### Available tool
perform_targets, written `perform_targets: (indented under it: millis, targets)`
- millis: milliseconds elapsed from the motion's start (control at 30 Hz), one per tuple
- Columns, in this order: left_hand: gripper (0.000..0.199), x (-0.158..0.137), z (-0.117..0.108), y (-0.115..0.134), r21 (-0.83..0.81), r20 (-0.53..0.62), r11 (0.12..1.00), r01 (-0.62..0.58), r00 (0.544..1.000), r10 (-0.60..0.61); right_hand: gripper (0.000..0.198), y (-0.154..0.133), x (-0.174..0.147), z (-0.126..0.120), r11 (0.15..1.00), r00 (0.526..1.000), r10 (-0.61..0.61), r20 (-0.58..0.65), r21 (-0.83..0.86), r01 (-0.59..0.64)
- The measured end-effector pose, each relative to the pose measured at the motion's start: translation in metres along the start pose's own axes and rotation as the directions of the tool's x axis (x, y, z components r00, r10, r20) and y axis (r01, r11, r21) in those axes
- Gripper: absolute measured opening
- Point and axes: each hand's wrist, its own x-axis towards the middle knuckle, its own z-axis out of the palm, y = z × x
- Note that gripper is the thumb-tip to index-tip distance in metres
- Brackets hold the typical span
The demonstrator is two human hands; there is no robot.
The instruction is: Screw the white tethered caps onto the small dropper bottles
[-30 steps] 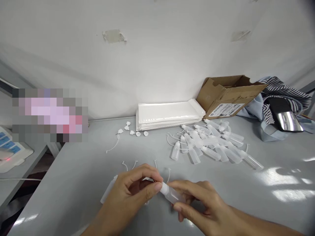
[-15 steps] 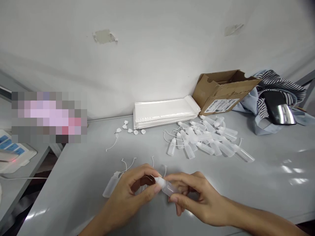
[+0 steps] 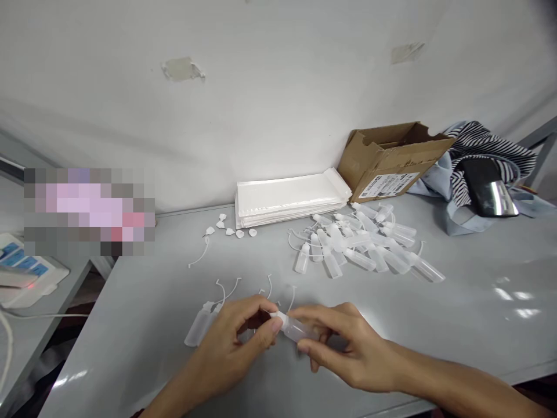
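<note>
Between my hands, above the table, a small translucent squeeze bottle [image 3: 298, 331] lies tilted with its white cap end to the left. My left hand [image 3: 239, 342] pinches the white cap [image 3: 278, 317] between thumb and fingertips. Wrapped round the bottle's body are the fingers of my right hand [image 3: 348, 342]. A thin strap [image 3: 292, 296] sticks up near the bottle's neck. Beside my left hand, another translucent bottle [image 3: 199, 326] lies on the table, and more bottles there are partly hidden by the hand. A pile of similar bottles [image 3: 333, 261] lies farther back.
Several loose white caps [image 3: 230, 231] and a thin strap [image 3: 199, 253] lie at the back left. A stack of white padded envelopes [image 3: 291, 197] rests against the wall. Behind the pile stands an open cardboard box [image 3: 394, 162], with striped cloth [image 3: 491, 145] to its right.
The view has shifted slightly. My left hand still pinches the cap and my right hand the bottle; the fingers have moved only a little.
</note>
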Motion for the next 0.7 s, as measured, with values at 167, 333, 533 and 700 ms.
perform_targets:
  millis: [167,333,533,700]
  targets:
    - [0.024,0.0028,-0.0037,-0.0021,-0.039,0.039,0.997,-0.060,0.997,0.061,0.032,-0.0014,0.0017,-0.0022,0.987,0.998,0.056,0.019,0.148,-0.058]
    - [0.044,0.0025,-0.0009,0.0000,-0.061,0.048,0.998,0.013,0.999,-0.010,0.032,0.0036,-0.0013,0.0014,0.968,0.978,-0.200,-0.056,-0.165,0.189]
    - [0.037,0.0005,-0.0026,0.0038,-0.074,0.144,0.994,0.075,0.988,-0.064,0.030,0.0033,-0.0016,0.0028,0.885,0.926,-0.374,-0.062,-0.324,0.336]
    - [0.024,-0.0004,-0.0039,0.0044,0.074,0.087,0.997,-0.012,0.996,0.005,0.026,0.0011,0.0013,-0.0020,0.999,0.998,-0.033,-0.054,0.009,0.033]
